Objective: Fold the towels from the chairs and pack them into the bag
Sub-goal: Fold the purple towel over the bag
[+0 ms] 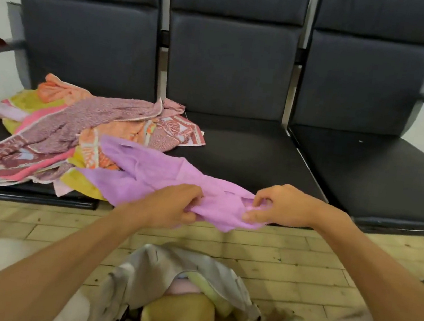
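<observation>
A lilac towel [160, 175] stretches from the towel pile to the front edge of the middle seat. My left hand [172, 205] grips its near edge in a bunch, and my right hand [278, 204] pinches its right corner. A heap of crumpled towels [69, 128], orange, pink, yellow and maroon-patterned, lies on the left seat. Between my knees on the floor stands an open grey bag [164, 267] holding folded yellow and pink towels [180, 312].
Three joined dark chairs [242, 83] stand against a pale wall, with armrests at both ends. The right seat [378, 177] is bare. The floor [287, 253] is yellowish tile.
</observation>
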Action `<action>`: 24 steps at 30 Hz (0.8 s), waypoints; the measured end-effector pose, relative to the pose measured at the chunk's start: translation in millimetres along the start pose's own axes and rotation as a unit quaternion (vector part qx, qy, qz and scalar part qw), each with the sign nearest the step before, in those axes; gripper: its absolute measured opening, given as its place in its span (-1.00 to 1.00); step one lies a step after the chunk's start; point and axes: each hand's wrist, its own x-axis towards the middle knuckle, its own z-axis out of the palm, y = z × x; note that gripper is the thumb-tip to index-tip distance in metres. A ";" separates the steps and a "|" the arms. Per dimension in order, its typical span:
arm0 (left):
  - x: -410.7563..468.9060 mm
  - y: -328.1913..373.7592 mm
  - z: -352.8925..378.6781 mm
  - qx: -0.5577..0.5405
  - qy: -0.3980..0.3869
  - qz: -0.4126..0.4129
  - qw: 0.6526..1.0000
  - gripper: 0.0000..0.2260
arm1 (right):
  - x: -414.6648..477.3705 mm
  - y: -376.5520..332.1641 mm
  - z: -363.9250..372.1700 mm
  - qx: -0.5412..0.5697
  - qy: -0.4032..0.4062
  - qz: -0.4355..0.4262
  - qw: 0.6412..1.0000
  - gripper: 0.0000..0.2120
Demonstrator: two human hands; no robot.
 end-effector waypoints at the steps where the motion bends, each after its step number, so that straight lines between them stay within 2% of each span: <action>1: -1.7 -2.9 -1.8 0.021 0.000 0.000 1.000 -0.88 | -0.8 -1.2 1.2 -0.029 -0.012 -0.012 0.999 -0.69; 2: -4.1 -9.0 -2.5 0.066 0.002 -0.005 0.998 -0.80 | -1.7 -3.4 2.5 -0.054 -0.018 -0.032 0.998 -0.77; 4: -10.9 -23.6 -5.1 0.194 -0.008 -0.044 0.980 -0.52 | -1.1 -7.2 4.6 -0.087 -0.030 -0.066 0.994 -0.68; 6: -16.5 -32.0 -9.3 0.253 -0.024 -0.095 0.963 -0.44 | 0.2 -9.3 4.9 -0.065 -0.014 -0.072 0.995 -0.67; 8: -17.7 -36.7 -13.2 0.252 -0.018 -0.124 0.960 -0.58 | 2.3 -9.1 3.7 -0.021 0.019 -0.072 0.997 -0.70; 10: -15.8 -38.7 -20.1 0.219 0.025 -0.143 0.965 -0.74 | 5.7 -8.0 0.9 0.003 0.072 -0.075 0.995 -0.74; 12: -10.4 -36.8 -27.3 0.188 0.045 -0.153 0.969 -0.79 | 8.1 -6.7 -3.6 0.025 0.132 -0.067 0.989 -0.75; 14: -5.3 -28.1 -35.0 0.115 0.060 -0.177 0.976 -0.83 | 9.2 -5.0 -8.7 0.079 0.164 -0.059 0.981 -0.75; 15: -3.2 -20.2 -40.5 0.040 0.072 -0.188 0.979 -0.86 | 7.9 -4.2 -10.9 0.144 0.166 -0.064 0.973 -0.75; 16: -0.8 -10.9 -47.1 -0.063 0.097 -0.198 0.973 -0.88 | 5.1 -4.3 -13.6 0.253 0.155 -0.069 0.953 -0.75; 17: 2.8 -1.5 -55.6 -0.183 0.124 -0.219 0.951 -0.87 | 1.2 -6.8 -16.5 0.379 0.135 -0.071 0.913 -0.75; 19: 14.5 8.5 -74.2 -0.416 0.199 -0.219 0.860 -0.84 | -0.7 -8.1 -22.4 0.545 0.126 -0.060 0.827 -0.77; 20: 23.4 4.0 -81.7 -0.484 0.250 -0.191 0.816 -0.86 | 2.4 -6.9 -23.8 0.586 0.144 -0.045 0.796 -0.79; 21: 29.6 2.0 -86.7 -0.509 0.295 -0.157 0.793 -0.90 | 5.2 -7.4 -24.4 0.626 0.168 -0.025 0.761 -0.80; 22: 36.9 -3.1 -86.9 -0.498 0.326 -0.136 0.792 -0.84 | 9.0 -7.1 -23.7 0.664 0.189 0.001 0.723 -0.81; 24: 44.3 -9.2 -76.5 -0.396 0.334 -0.147 0.843 -0.60 | 16.8 -3.4 -20.6 0.731 0.219 0.055 0.644 -0.81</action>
